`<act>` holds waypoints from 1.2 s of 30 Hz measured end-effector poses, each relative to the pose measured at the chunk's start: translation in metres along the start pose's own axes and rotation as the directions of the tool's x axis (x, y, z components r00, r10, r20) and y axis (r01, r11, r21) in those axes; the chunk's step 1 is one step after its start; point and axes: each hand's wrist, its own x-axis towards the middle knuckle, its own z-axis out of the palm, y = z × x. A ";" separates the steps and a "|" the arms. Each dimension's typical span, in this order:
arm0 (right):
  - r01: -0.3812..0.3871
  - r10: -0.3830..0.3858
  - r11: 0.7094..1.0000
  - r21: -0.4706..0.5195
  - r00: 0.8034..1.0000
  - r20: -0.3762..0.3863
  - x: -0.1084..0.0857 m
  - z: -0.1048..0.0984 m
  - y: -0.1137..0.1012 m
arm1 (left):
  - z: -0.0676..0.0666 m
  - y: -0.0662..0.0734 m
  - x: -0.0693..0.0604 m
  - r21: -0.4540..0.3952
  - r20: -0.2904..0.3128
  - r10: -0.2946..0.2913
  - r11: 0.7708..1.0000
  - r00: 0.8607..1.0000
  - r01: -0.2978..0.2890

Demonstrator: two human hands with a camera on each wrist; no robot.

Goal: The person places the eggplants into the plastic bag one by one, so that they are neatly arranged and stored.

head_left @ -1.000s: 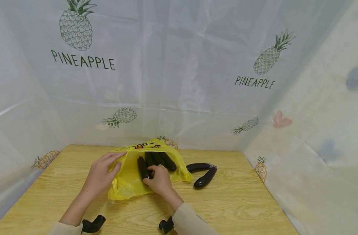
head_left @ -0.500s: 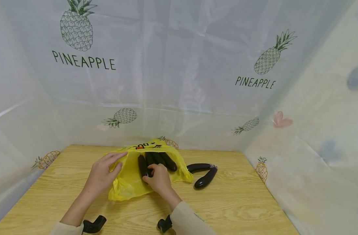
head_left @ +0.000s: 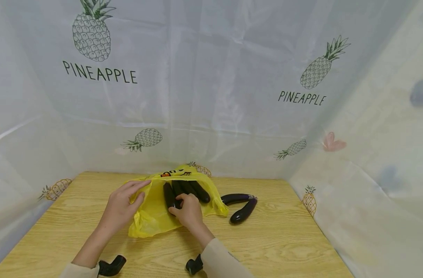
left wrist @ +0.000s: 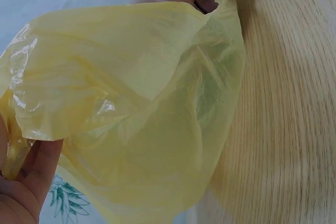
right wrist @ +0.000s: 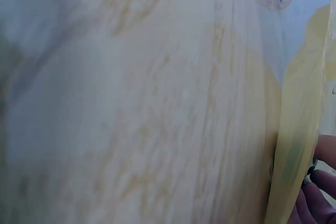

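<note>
Head view, left hand (head_left: 119, 206): lower left, fingers pinching the yellow bag (head_left: 149, 222).
Right hand (head_left: 190, 210): bottom middle, fingers gripping a dark eggplant (head_left: 168, 195) inside.
Two loose eggplants (head_left: 244, 212): right of the bag.

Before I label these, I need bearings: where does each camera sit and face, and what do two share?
Head: on the head, facing forward and down at the yellow bag, eggplants and table; left hand, right hand and sleeves show.
Left wrist: on that wrist, facing the bag's side; left hand lower left, part of right hand at top.
Right wrist: on that wrist, facing the table and bag's edge; fingers, likely the right hand's, at right.
Head and left wrist share both hands and bag.
</note>
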 end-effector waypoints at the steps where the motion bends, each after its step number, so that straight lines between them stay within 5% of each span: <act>1: -0.002 0.002 1.000 0.005 1.000 0.006 0.000 -0.001 0.000 | 0.000 0.000 0.000 0.000 0.001 0.000 1.000 1.000 0.000; 20: 0.123 -0.130 0.978 0.167 0.991 0.028 -0.022 -0.063 0.008 | 0.000 0.000 0.001 0.012 -0.006 0.004 1.000 1.000 -0.004; 36: 0.081 -0.081 0.997 -0.005 0.988 -0.133 -0.039 -0.124 0.069 | 0.000 -0.002 0.000 -0.001 -0.017 0.010 1.000 1.000 -0.010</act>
